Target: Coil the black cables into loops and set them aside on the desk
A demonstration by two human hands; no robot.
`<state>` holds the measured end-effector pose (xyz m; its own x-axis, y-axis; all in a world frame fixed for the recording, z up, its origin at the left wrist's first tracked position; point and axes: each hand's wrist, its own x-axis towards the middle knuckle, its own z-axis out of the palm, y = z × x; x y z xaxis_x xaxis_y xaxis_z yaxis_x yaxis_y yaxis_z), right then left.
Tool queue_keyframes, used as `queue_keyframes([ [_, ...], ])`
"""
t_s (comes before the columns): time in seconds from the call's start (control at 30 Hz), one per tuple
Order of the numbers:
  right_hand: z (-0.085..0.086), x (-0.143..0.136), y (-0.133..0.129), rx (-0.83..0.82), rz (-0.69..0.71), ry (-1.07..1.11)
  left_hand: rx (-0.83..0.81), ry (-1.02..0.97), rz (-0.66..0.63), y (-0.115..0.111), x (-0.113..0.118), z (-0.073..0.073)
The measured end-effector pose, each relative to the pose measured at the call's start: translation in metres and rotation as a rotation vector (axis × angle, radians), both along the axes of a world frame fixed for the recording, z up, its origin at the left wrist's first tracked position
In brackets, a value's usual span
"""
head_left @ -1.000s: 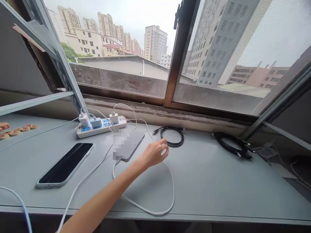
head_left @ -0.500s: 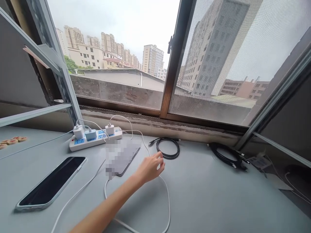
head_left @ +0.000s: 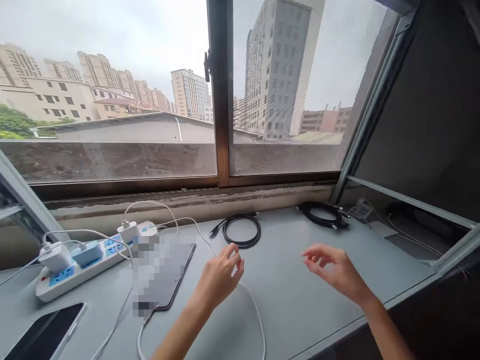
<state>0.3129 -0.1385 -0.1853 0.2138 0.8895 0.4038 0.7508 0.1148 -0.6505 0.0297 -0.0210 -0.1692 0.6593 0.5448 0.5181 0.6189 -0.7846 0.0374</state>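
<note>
So right now both hands are over the bench [head_left: 300, 310]. The left hand [head_left: 219, 280] has its fingers curled in, thumb and forefinger close together as if to pinch, right where the white cable [head_left: 262, 330] passes. Can't tell if it's actually gripping that cable or just in front of it. The right hand [head_left: 337, 275] is well apart from the left, fingers loosely bent and parted, nothing in them that I can see. Looks to me like handling or reaching, not setting anything down. Getting hold of the cable properly would call for a light fingertip pinch. Nearest other thing is the black coil [head_left: 243, 244], just past the left hand toward the window, with the second black coil [head_left: 322, 223] beyond the right one. Main nuisance is on the left: a flat device [head_left: 174, 270] with a lead at its near end, then the power strip [head_left: 71, 287] with white chargers and a bluish one, leads looping all over, plus a phone [head_left: 37, 335] at the near corner. A careless tug could snag a lead or drag the device, I reckon.
</note>
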Motion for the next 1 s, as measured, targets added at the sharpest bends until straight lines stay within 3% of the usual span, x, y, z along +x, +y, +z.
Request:
queue_keyframes([
  [0.13, -0.008, 0.040, 0.037, -0.099, -0.142, -0.056, 0.057, 0.018, -0.032, 0.000, 0.001, 0.004],
  [0.37, -0.013, 0.119, 0.092, -0.032, -0.400, -0.138, 0.085, 0.001, -0.072, -0.007, 0.001, 0.007],
  [0.57, -0.034, 0.153, 0.121, -0.065, -0.297, -0.093, 0.026, 0.071, -0.033, -0.016, -0.004, 0.001],
  [0.73, -0.046, 0.163, 0.135, 0.012, -0.239, -0.025, 0.028, 0.038, 0.025, -0.017, -0.006, -0.008],
  [0.87, -0.039, 0.172, 0.142, 0.069, -0.307, 0.008, 0.053, 0.029, 0.047, -0.011, -0.005, -0.018],
  [1.0, -0.010, 0.190, 0.149, 0.170, -0.456, 0.011, 0.009, 0.064, 0.064, -0.009, -0.003, -0.023],
])
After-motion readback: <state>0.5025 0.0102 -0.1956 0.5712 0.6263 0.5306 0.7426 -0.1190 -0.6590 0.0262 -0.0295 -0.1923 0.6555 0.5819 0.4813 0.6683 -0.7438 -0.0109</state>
